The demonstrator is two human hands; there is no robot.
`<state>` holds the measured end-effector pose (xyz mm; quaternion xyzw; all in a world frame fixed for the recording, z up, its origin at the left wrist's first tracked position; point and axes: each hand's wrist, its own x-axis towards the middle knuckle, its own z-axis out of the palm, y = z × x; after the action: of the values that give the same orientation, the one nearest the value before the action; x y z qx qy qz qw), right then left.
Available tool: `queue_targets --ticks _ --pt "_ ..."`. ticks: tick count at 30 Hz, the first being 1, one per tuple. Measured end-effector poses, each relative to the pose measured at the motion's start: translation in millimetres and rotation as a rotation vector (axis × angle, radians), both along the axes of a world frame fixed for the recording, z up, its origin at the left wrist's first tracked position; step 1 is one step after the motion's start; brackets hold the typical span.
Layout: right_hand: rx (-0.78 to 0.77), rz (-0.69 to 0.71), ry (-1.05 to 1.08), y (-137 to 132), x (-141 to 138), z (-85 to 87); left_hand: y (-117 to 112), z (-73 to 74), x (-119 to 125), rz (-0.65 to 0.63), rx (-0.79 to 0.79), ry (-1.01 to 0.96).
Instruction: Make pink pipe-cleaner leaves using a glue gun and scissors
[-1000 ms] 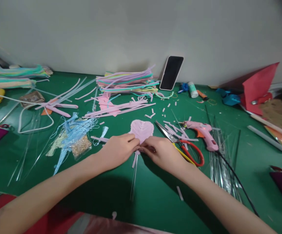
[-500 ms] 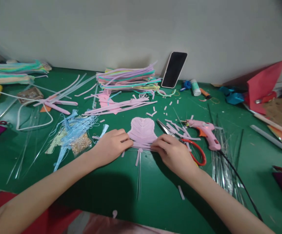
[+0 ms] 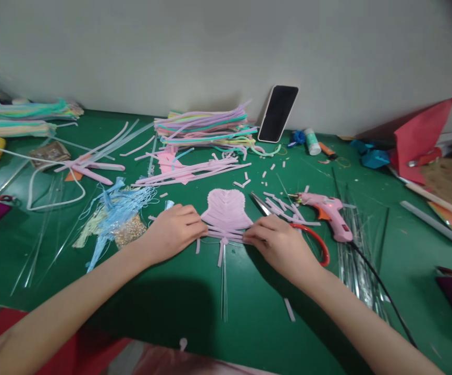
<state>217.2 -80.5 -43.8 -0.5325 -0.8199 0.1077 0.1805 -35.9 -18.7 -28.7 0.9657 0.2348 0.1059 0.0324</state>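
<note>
A flat, fan-like piece made of lilac pipe cleaners (image 3: 226,208) lies on the green table in front of me. Several lilac strips cross its lower edge, and thin clear rods (image 3: 224,289) stick out below toward me. My left hand (image 3: 179,229) is closed, with its fingertips pinching the left end of the crossing strips. At the right end, my right hand (image 3: 278,242) pinches the same strips between thumb and fingers. Red-handled scissors (image 3: 314,237) lie partly behind my right hand, blades pointing away. A pink glue gun (image 3: 329,208) rests farther right.
Bundled pastel pipe cleaners (image 3: 206,127) lie at the back beside a leaning phone (image 3: 278,112). Blue tassels (image 3: 118,208) and a bag of gold beads (image 3: 130,230) are on the left. More clear rods (image 3: 361,276) and the glue gun's black cord (image 3: 386,291) lie right.
My left hand has shifted slightly left and down along with the lower edge of the lilac piece, which looks a little wider at its base. My right hand stays almost in place.
</note>
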Motion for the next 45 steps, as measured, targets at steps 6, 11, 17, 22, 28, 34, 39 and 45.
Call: queue_targets --ticks 6,11,17,22,28,34,39,45 --pt "0.173 0.026 0.028 -15 17 14.9 0 15.6 -25 0.206 0.045 -0.189" --pt "0.186 -0.056 -0.131 -42 39 12.6 4 13.0 -61 0.312 0.022 0.030" --pt "0.105 -0.089 -0.101 -51 47 4.1 3 11.0 -71 0.331 -0.105 0.091" --pt "0.055 -0.108 -0.001 -52 44 15.5 -6 19.1 -71 0.401 -0.226 0.038" --pt "0.000 -0.147 0.182 -50 31 31.7 -16 33.7 -69 0.425 -0.254 -0.054" --pt "-0.125 -0.245 0.576 -42 14 30.7 -18 33.7 -68 0.368 -0.299 -0.040" --pt "-0.269 -0.257 0.801 -35 8 18.4 -26 29.1 -53 0.289 -0.194 -0.055" --pt "-0.305 -0.326 0.993 -27 8 11.3 -26 14.9 -26 0.102 -0.092 -0.009"
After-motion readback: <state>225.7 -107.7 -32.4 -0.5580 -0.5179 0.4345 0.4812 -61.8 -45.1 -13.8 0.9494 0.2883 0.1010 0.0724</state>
